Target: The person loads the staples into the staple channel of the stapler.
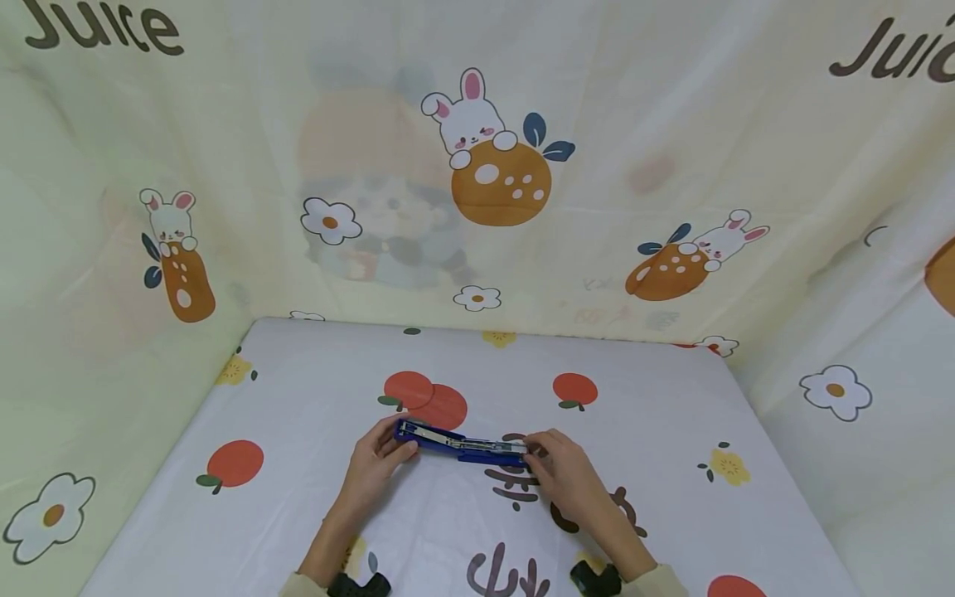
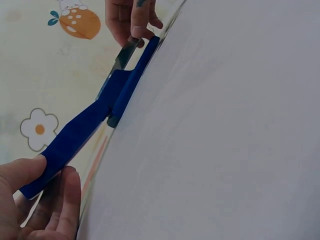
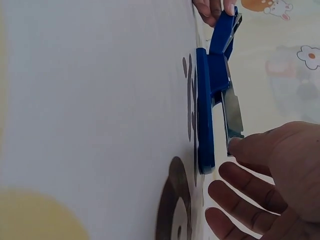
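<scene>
A blue stapler [image 1: 462,445] is spread wide, its cover swung back and its metal staple channel showing. My left hand [image 1: 379,458] grips the end of the cover, thumb on one side and fingers on the other, as the left wrist view shows. At the opposite end, my right hand [image 1: 563,473] has its thumb and fingertips at the tip of the metal channel [image 3: 233,117]. The lower fingers of that hand are spread apart, off the stapler. The blue base [image 3: 205,115] lies close to the tabletop, beneath the channel. Whether staples are inside cannot be made out.
A white tablecloth [image 1: 298,506] with printed fruit and dark lettering covers the table. Pale curtains [image 1: 559,265] with rabbit and flower prints stand behind and at both sides. Black straps [image 1: 360,585] sit on both wrists.
</scene>
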`<state>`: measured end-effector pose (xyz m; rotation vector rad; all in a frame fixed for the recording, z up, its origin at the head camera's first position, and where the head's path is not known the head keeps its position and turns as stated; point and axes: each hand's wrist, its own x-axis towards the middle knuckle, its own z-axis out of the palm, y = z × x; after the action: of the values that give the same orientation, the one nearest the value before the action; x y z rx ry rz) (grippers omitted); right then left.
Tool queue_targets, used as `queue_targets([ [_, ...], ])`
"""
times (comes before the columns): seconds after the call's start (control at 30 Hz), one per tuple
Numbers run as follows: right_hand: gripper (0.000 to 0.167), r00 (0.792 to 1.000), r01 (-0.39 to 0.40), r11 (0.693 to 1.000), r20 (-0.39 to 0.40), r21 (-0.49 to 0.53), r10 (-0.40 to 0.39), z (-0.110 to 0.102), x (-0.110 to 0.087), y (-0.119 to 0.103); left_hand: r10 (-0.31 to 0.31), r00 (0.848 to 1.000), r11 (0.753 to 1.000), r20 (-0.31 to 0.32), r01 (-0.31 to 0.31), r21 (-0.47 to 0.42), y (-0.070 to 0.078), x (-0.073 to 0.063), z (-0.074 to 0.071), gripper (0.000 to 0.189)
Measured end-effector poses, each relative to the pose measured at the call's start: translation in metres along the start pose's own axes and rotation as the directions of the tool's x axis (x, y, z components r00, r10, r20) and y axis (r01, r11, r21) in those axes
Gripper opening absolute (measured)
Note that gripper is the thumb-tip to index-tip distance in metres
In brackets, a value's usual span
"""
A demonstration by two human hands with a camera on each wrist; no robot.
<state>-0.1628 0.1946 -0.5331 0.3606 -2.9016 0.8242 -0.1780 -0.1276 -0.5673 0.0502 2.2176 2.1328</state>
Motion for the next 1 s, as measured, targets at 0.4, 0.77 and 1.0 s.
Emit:
queue_targets([
  [0.4,0.027,0.999,-0.035,0.994,-0.013,0.108,0.036,0.0011,-0.0007,0.0026,0.009,1.0,1.0,0.015,-0.009,-0.013,-0.0008,-0.0002,-0.001,0.054],
  [0.77,0.027,0.998,-0.062,0.983,-0.019,0.175,0.066,0.0045,-0.0016,0.0013,0.011,1.0,1.0,0.008,-0.011,-0.007,-0.0011,-0.001,-0.0003,0.053],
  [1.0,0.022,0.988,-0.152,0.956,0.034,0.252,0.148,0.006,0.0007,0.0023,0.019,1.0,1.0,0.005,-0.019,0.0,-0.0014,-0.0007,-0.0004,0.053],
])
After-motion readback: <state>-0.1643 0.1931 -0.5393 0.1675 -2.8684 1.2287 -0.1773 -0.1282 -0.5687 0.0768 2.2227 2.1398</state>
